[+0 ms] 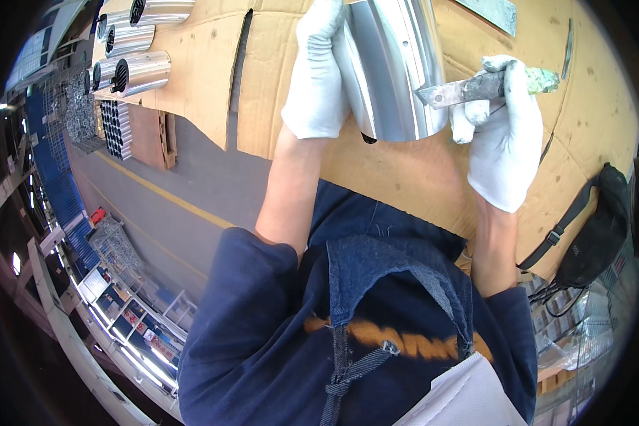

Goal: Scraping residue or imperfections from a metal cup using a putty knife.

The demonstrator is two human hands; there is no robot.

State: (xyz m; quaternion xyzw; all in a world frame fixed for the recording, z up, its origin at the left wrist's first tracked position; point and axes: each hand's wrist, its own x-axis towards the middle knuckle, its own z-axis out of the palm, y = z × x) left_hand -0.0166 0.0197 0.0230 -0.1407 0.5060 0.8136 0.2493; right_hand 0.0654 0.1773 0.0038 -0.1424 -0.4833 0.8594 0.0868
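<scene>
A shiny metal tube (387,71) with smooth curved sides stands over the cardboard-covered table, its upper part cut off by the picture's edge. My left hand (316,89), in a white glove, grips the tube along its left side, the fingers partly hidden behind it. In my white-gloved right hand (505,138) is a knife (465,92) with a short pointed metal blade and a worn, smudged handle, greenish at the end. The blade points left, and its tip is at the tube's right side; whether it touches I cannot tell.
Several similar metal tubes (143,73) lie at the far left of the cardboard (376,174). A flat greyish strip (491,13) lies at the far right. A black waist bag (595,227) with a strap rests at the table's right edge. Wire baskets (117,245) stand left on the floor.
</scene>
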